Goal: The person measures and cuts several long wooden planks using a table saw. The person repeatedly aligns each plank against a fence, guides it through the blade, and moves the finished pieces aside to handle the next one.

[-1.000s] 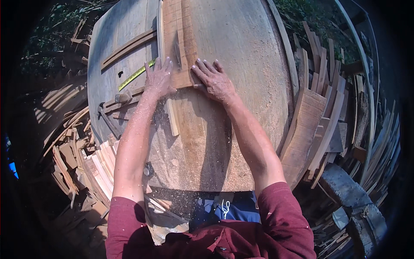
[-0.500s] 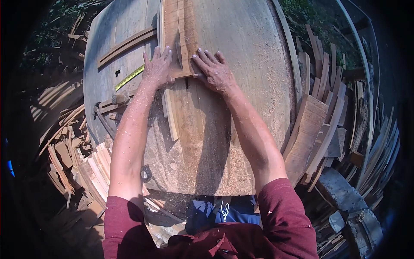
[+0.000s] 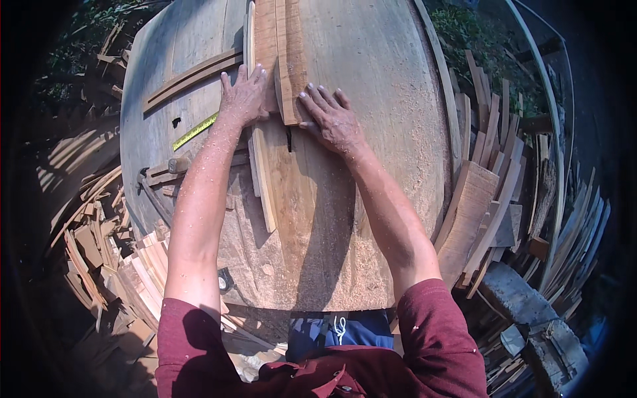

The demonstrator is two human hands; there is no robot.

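Observation:
Two lengths of brown board lie side by side on a wooden work table (image 3: 385, 99), parted by a narrow lengthwise gap. My left hand (image 3: 245, 96) rests with fingers spread over the near end of the left board (image 3: 266, 33), beside a straight wooden guide strip (image 3: 265, 192). Against the outer edge of the right board (image 3: 293, 86), my right hand (image 3: 334, 121) presses with its fingers stretched forward. A thin curved edge shows in the gap; whether it is a saw blade I cannot tell. Just nearer to me is a dark slot (image 3: 289, 139) in the tabletop.
Left on the table are a slotted wooden bar (image 3: 189, 81), a yellow measuring tape (image 3: 195, 132) and a hammer (image 3: 178, 165). Sawdust (image 3: 371, 278) covers the near part. Offcuts (image 3: 86, 245) heap at the left; long planks (image 3: 471, 205) stack at the right, near a concrete block (image 3: 517, 292).
Both hands and the boards have moved away from me across the table, showing more of the slot. The gap at the boards' near end looks wider. The whole view has shifted slightly.

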